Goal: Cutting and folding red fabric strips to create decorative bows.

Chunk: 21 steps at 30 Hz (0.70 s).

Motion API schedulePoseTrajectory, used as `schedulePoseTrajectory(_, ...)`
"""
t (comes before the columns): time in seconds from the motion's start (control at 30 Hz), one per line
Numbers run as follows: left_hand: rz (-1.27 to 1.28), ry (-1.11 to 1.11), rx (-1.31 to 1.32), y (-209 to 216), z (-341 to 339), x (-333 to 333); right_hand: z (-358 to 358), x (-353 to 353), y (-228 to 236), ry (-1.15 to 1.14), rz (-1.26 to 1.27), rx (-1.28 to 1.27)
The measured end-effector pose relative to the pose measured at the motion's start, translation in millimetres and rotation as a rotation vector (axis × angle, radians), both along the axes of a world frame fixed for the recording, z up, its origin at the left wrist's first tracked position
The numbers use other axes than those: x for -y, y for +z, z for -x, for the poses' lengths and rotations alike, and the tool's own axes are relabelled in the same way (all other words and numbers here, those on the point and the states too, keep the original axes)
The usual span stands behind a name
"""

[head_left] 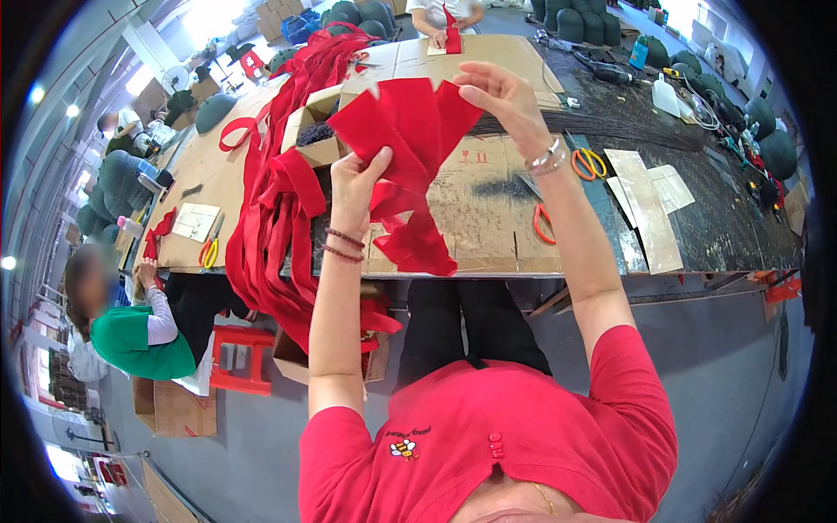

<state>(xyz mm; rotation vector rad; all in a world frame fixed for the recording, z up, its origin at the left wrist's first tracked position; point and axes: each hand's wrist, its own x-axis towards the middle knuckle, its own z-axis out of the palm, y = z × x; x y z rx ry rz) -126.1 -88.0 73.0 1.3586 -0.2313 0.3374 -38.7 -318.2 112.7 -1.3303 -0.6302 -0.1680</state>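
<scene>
Raised over the table edge, my left hand (356,187) is closed on a folded piece of red fabric (405,131), thumb across its front. My right hand (506,103) pinches the upper right corner of the same fabric between thumb and fingertips. The piece spreads like a fan at the top, with notches in its upper edge, and narrows toward the middle. More red strips (414,244) hang beneath it; whether they are joined to it I cannot tell. Left of my left hand, a long heap of red fabric strips (275,200) runs across the table and over its front edge.
Orange-handled scissors (544,224) and orange-yellow scissors (588,164) lie to the right, near pale flat boards (645,209). Behind the heap is an open cardboard box (318,152). Co-workers sit at the left (144,336) and across the table (445,17). An orange stool (242,357) stands below left.
</scene>
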Motion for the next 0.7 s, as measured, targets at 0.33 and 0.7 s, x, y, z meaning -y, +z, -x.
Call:
schedulePoseTrajectory(0.33, 0.173, -0.129, -0.177, -6.4, -21.8, -16.5, -46.4, -3.8, 12.9, -0.004, 0.266, 0.199)
schedulePoseTrajectory(0.7, -0.167, -0.233, -0.186, -10.7, -9.5, -6.3, -53.8, -10.6, 17.5, -0.218, 0.213, 0.199)
